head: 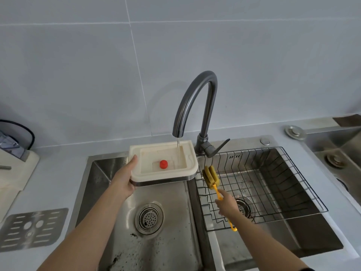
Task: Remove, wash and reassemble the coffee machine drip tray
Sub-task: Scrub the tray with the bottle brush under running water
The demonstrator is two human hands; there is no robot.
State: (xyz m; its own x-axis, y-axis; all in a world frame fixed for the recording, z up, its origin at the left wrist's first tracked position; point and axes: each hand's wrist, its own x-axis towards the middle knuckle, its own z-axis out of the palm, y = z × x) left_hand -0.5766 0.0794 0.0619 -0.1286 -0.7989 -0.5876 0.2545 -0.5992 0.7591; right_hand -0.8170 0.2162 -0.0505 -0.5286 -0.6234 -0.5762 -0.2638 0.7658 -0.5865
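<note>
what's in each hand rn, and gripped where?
Left hand: drip tray, held by its left edge, under the running tap. Right hand: yellow sponge brush, held mid-handle, sponge head up by the tray's right corner.

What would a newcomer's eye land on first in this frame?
Probably the cream drip tray held over the left basin by the left hand, with a thin stream from the dark faucet running into it and a red float standing inside. Next, the yellow sponge brush that the right hand holds over the wire rack. The metal grate lies on the counter at far left.
</note>
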